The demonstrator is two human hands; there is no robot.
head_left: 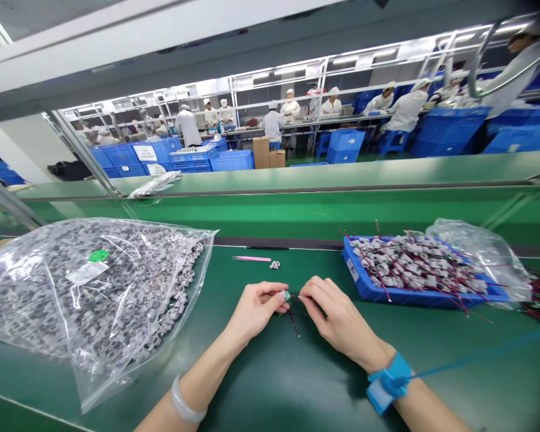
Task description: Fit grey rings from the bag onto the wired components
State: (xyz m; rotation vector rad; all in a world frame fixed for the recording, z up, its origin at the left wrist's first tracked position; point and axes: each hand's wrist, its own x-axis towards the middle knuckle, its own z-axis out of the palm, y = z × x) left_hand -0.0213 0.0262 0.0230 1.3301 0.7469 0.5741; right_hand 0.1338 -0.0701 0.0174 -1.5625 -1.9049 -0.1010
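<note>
1. Basically: small green wired part point(287, 296), mostly hidden by fingers, with thin dark red leads point(293, 321), one hanging down toward the bench.
2. Sits centre frame between both hands, pinched in the left hand point(256, 311) fingertips. Right hand point(337, 321) is nearly closed just beside it, fingertips pinching the leads.
3. Right of hands: blue tray point(355, 270) of grey wired rings. Left: clear plastic bag point(94, 300) of grey rings. Above hands: pink tweezers point(252, 258).
</note>
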